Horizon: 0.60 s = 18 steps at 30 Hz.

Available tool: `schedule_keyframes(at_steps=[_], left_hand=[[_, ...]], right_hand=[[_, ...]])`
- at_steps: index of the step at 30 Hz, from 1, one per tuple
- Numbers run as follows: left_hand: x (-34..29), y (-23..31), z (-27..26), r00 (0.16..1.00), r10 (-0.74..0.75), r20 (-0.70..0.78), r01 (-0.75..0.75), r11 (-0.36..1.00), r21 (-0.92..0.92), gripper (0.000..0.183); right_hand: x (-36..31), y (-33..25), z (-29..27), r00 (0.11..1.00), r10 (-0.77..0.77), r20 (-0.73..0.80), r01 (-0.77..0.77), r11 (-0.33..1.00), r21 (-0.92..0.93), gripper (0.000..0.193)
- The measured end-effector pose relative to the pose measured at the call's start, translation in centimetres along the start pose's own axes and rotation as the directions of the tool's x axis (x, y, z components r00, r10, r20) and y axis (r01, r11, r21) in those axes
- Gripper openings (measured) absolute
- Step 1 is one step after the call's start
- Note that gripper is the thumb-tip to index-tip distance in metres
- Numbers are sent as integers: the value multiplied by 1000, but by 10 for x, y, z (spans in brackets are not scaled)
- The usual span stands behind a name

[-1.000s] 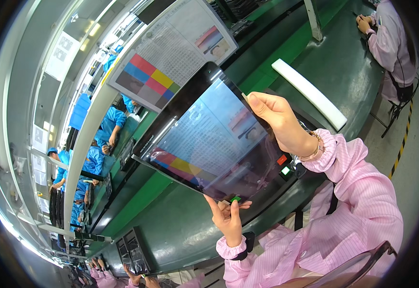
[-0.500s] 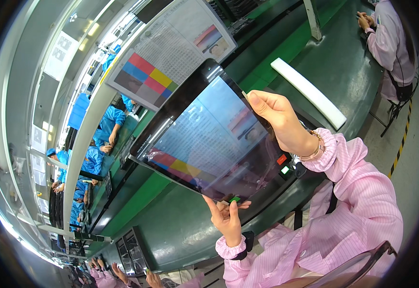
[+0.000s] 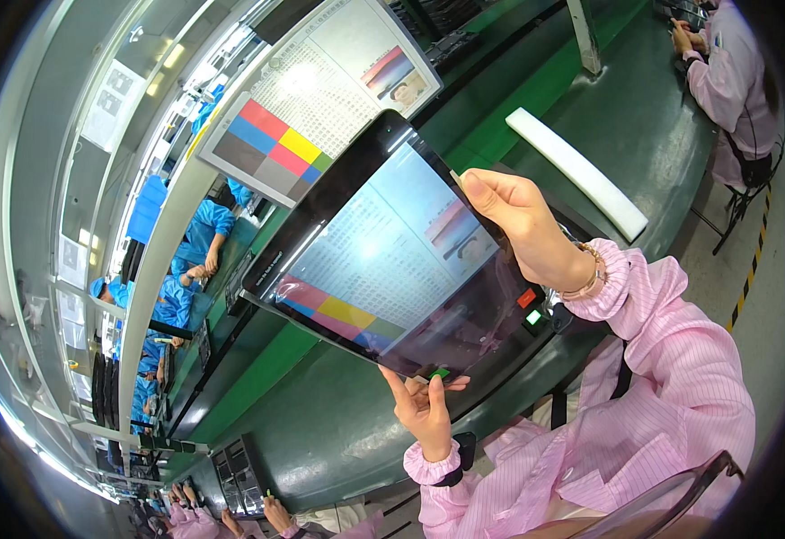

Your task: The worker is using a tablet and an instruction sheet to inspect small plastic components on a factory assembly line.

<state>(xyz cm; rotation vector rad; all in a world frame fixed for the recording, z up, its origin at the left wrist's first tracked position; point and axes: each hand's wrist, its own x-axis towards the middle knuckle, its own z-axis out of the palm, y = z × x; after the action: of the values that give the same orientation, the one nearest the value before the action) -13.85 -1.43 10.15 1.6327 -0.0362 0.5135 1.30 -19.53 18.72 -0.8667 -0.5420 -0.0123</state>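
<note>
A black handheld video magnifier (image 3: 370, 242) is held up and tilted in front of me, its lit screen carrying a picture of a printed chart. My left hand (image 3: 428, 418) grips its lower edge, the thumb by a green button (image 3: 442, 374). On the opposite edge, my right hand (image 3: 527, 225) is closed, thumb on the front and the other fingers hidden behind. Below that hand, a red button (image 3: 526, 298) shows on the casing. Behind the magnifier stands the chart (image 3: 320, 85), with text, colour patches and a photo; a bright spot of light falls on it.
A long white foam strip (image 3: 576, 172) lies on the green workbench (image 3: 338, 449). A dark tray (image 3: 241, 474) sits on the bench at the lower left, near other people's hands. One person in pink (image 3: 725, 76) sits at the upper right; people in blue (image 3: 205, 235) work beyond a rail.
A bright spot of light has come on over the chart, and the magnifier's screen picture is brighter. My hands stay nearly still. Another person's hands at the lower left have shifted.
</note>
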Motion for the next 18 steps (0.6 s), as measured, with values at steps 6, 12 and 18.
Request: schedule_keyframes(at_steps=[6,12,18], left_hand=[[0,0,-1,1000,-22,-7,22,1000,-12,75],[0,0,-5,1000,-3,15,2,1000,28,76],[1,1,-5,1000,5,18,-6,999,32,76]], right_hand=[[1,1,1,1000,-22,-5,22,1000,-16,35],[0,2,1,1000,3,-10,-3,1000,-2,34],[0,2,0,1000,-2,6,2,1000,18,34]])
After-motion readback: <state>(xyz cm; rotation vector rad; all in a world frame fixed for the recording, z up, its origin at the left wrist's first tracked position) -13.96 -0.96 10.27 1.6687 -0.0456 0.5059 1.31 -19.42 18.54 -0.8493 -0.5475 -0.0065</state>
